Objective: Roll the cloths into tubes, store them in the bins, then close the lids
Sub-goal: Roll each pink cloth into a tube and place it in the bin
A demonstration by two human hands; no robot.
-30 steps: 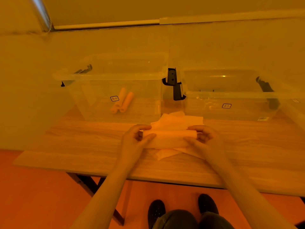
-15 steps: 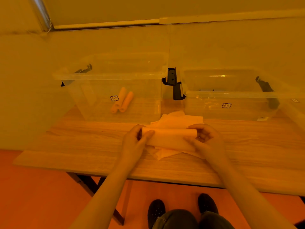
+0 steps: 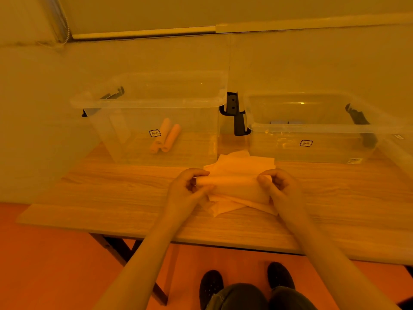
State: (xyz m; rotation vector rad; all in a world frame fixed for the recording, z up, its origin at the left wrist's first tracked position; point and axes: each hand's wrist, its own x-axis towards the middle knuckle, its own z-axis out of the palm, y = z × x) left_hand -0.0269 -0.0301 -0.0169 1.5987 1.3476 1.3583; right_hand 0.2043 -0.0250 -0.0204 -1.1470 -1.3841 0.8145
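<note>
A pale cloth (image 3: 237, 186), partly rolled into a tube, lies on top of a small stack of flat cloths (image 3: 241, 162) in the middle of the wooden table (image 3: 111, 193). My left hand (image 3: 187, 186) pinches the roll's left end and my right hand (image 3: 279, 184) pinches its right end. Behind them stand two clear bins without lids on them. The left bin (image 3: 147, 101) holds two rolled cloths (image 3: 166, 137) on its floor. The right bin (image 3: 312, 128) shows no rolled cloth that I can make out.
Black latch handles (image 3: 234, 113) hang between the two bins and at their outer ends. A clear lid (image 3: 397, 151) leans at the table's far right. The wall is close behind the bins. My shoes (image 3: 212, 285) show on the floor below the table's front edge.
Both hands have rolled the cloth a little further away from me, toward the bins; the tube is slightly thicker and the fingers have shifted on its ends.
</note>
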